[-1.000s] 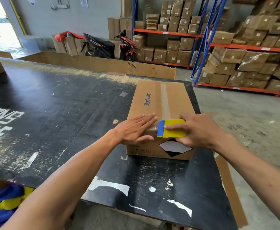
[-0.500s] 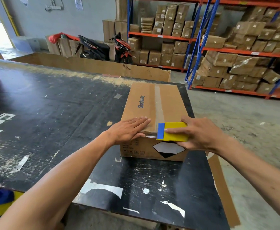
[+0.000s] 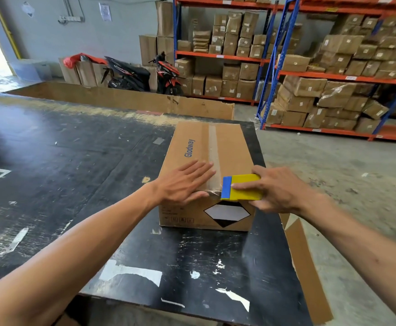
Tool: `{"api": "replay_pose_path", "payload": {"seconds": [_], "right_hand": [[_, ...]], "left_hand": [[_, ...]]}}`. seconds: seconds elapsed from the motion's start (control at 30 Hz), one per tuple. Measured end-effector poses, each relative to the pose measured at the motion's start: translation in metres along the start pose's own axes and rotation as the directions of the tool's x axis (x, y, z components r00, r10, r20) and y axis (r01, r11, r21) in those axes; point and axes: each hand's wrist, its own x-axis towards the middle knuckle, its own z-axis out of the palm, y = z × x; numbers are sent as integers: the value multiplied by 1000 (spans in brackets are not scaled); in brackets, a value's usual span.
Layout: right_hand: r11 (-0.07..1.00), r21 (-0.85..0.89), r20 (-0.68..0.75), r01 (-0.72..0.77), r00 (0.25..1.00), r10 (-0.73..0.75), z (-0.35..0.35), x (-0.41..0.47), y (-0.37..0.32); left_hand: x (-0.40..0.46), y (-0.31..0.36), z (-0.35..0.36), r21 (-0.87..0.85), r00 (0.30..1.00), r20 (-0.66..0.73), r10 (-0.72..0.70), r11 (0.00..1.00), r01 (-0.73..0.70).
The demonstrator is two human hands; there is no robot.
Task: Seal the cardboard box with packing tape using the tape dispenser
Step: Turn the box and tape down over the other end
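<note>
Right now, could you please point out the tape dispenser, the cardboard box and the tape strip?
tape dispenser [image 3: 245, 188], head view, yellow body.
cardboard box [image 3: 233, 149], head view, top right flap.
tape strip [image 3: 213, 147], head view, mid-seam.

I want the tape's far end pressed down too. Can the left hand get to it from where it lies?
Probably yes: the left hand lies flat on the box, and nothing stands on the tape strip beyond it.

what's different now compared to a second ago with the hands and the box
Little changed. The right hand keeps its grip on the yellow-and-blue tool at the near top edge of the cardboard box. The left hand stays flat on top; the tape strip is unchanged.
</note>
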Motion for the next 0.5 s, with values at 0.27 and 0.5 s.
{"api": "replay_pose_path", "payload": {"seconds": [0.27,0.5], "right_hand": [[1000,-11,-31,25,999,-25,4,0,1],[999,1,-55,35,998,-35,1,-6,4]], "left_hand": [[29,23,14,-145,992,125,-28,988,46],[30,21,12,-179,980,194,-35,981,71]]}}
